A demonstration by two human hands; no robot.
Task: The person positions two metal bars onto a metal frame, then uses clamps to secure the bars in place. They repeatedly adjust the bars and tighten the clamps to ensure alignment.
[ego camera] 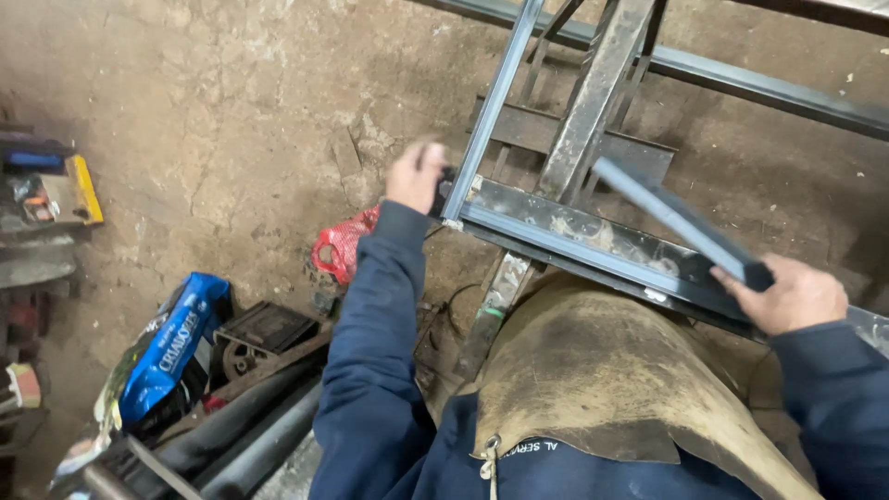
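Note:
My left hand point(417, 174) is closed around a small dark object pressed against the corner of a grey metal frame point(556, 236); I cannot tell what the object is. The frame's long thin bar point(495, 102) runs up and away from that corner. My right hand point(787, 296) grips the near end of a short grey rectangular metal tube point(681, 222), which points up and left above the frame's near rail. I wear dark blue sleeves and a worn leather apron point(611, 380).
The frame rests on a steel stand point(593, 102) over a dirt floor. A red mesh bag point(344, 243), a blue packet point(171, 347), dark pipes point(241, 435) and a metal part lie at lower left. Clutter with a yellow tool point(85, 185) sits at the left edge.

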